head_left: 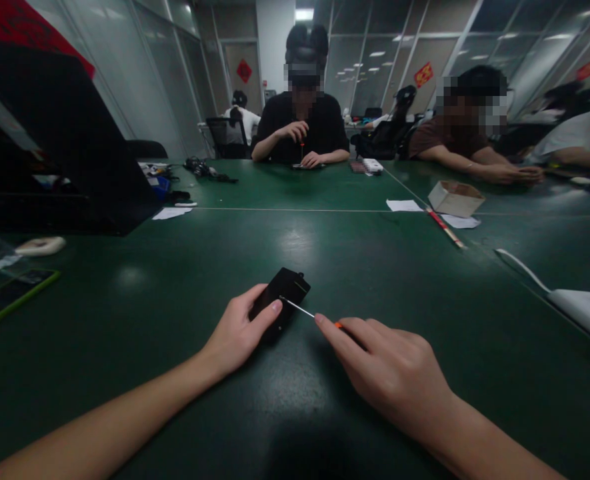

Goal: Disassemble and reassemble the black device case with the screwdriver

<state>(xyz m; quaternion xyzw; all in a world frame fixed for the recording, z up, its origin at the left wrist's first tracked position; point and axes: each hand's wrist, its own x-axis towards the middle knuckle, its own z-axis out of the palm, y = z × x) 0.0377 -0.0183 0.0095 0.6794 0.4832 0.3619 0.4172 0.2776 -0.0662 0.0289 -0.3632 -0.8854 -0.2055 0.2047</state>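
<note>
A small black rectangular box (285,288) is tilted over the green table, gripped from its left side by my left hand (245,327). The thumb of that hand lies across the box's face, and its other fingers are hidden behind it. My right hand (389,360) is closed around a screwdriver (301,309) with a thin metal shaft. Only a bit of its orange handle shows between the fingers. The shaft points left, and its tip meets the face of the box just above my left thumb, near a small screw-like spot.
A green-edged phone (15,297) and a whitish rounded object (41,246) lie at left, near a large black panel (69,127). To the right are a small open box (455,199), a red-and-white stick (445,229) and a white device (582,310). A person (301,120) works opposite.
</note>
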